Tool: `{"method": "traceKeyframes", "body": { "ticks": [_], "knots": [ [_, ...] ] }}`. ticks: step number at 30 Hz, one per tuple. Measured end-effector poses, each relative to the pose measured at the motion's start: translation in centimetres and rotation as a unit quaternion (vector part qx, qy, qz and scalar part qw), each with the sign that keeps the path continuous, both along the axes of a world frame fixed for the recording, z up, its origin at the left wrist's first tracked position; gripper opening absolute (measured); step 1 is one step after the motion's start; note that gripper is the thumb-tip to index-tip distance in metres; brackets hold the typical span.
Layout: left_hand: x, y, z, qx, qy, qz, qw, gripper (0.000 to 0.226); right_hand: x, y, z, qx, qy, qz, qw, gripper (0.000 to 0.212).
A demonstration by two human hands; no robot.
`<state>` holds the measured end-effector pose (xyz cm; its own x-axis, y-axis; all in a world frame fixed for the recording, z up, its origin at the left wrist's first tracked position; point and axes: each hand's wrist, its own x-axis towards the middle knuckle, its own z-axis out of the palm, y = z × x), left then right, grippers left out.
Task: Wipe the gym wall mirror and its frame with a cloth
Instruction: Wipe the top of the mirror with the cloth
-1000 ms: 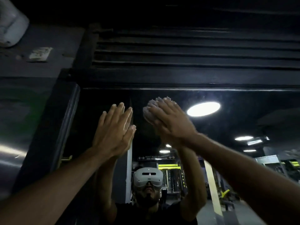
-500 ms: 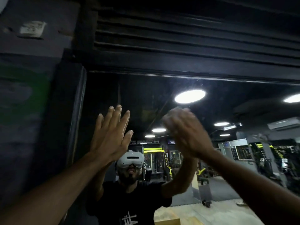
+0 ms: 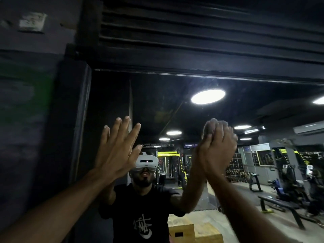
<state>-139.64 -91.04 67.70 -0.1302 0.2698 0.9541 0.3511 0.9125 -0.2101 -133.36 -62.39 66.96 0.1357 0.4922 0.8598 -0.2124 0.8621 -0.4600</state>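
Head view, left hand spread flat on mirror, right hand pressing cloth, black frame above

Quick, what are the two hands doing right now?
Left hand: open and flat, holding nothing, palm to the mirror.
Right hand: open, pressing a cloth on the mirror.
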Motion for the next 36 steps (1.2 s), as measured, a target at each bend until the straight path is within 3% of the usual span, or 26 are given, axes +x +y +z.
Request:
{"method": "traceKeyframes", "body": {
  "ticks": [1,3,6,8,9,10,13,15,17,19,21,23,25,27,28,30,32,34,36],
  "knots": [
    [0.1,0.0,0.0,-0.004,0.006,0.005,1.000,0.072,-0.4,-2.1,-0.2,-0.030,-0.012,-0.015,0.999,0.057],
    [0.1,-0.3,0.1,-0.003,0.007,0.008,1.000,0.073,-1.7,-6.6,-1.5,0.123,-0.038,-0.001,0.992,0.073],
    [0.4,-0.8,0.4,0.013,0.001,0.005,1.000,0.074,-2.6,-7.7,-1.8,0.422,-0.099,-0.027,0.901,0.065],
    [0.5,-1.4,0.9,-0.004,0.010,0.004,1.000,0.075,-1.8,-5.1,0.9,0.513,-0.106,-0.024,0.852,0.054],
    [0.4,-1.7,1.1,-0.007,0.011,0.002,1.000,0.075,-1.4,-3.8,2.3,0.510,-0.096,-0.016,0.854,0.052],
    [0.3,-2.2,1.5,-0.002,0.009,0.004,1.000,0.074,-1.3,-2.8,3.8,0.466,-0.074,0.000,0.882,0.051],
    [0.1,-3.8,3.6,0.030,0.006,0.019,0.999,0.074,-1.7,-3.4,7.5,0.185,-0.005,0.028,0.982,0.046],
    [0.1,-5.1,5.0,0.018,0.016,0.038,0.999,0.073,-2.6,-7.4,8.7,0.067,-0.009,0.029,0.997,0.049],
    [-0.1,-6.1,5.8,-0.013,0.026,0.047,0.998,0.073,-3.4,-11.1,8.4,0.160,-0.032,0.026,0.986,0.056],
    [-0.3,-6.7,6.0,-0.034,0.033,0.050,0.998,0.074,-3.7,-11.8,7.4,0.333,-0.069,0.000,0.941,0.058],
    [-0.5,-7.1,6.2,-0.037,0.035,0.047,0.998,0.075,-3.1,-9.7,8.1,0.420,-0.097,-0.022,0.902,0.057],
    [-0.3,-7.3,7.1,-0.021,0.027,0.035,0.999,0.075,-2.9,-7.3,9.5,0.370,-0.088,-0.042,0.924,0.058],
    [0.1,-8.0,8.2,-0.007,0.040,0.069,0.997,0.073,-2.7,-7.1,11.3,0.208,-0.036,-0.009,0.977,0.052],
    [0.4,-9.2,9.7,-0.016,0.050,0.104,0.993,0.068,-3.1,-10.0,13.0,0.065,0.005,0.015,0.998,0.046],
    [0.5,-10.1,10.5,-0.026,0.045,0.106,0.993,0.069,-3.5,-12.3,13.5,0.047,0.009,0.020,0.999,0.047],
    [0.6,-11.7,11.5,-0.050,0.039,0.105,0.992,0.072,-4.5,-17.0,12.9,0.146,0.001,0.019,0.989,0.057],
    [0.9,-12.5,12.0,-0.067,0.038,0.119,0.990,0.075,-5.4,-19.5,11.2,0.301,-0.026,0.002,0.953,0.054],
    [1.1,-12.9,12.2,-0.061,0.018,0.124,0.990,0.081,-4.5,-18.6,10.9,0.413,-0.055,0.016,0.909,0.048],
    [1.5,-13.5,12.4,-0.045,0.012,0.116,0.992,0.082,-3.4,-16.3,12.0,0.466,-0.050,0.022,0.883,0.047]
  ]
}}
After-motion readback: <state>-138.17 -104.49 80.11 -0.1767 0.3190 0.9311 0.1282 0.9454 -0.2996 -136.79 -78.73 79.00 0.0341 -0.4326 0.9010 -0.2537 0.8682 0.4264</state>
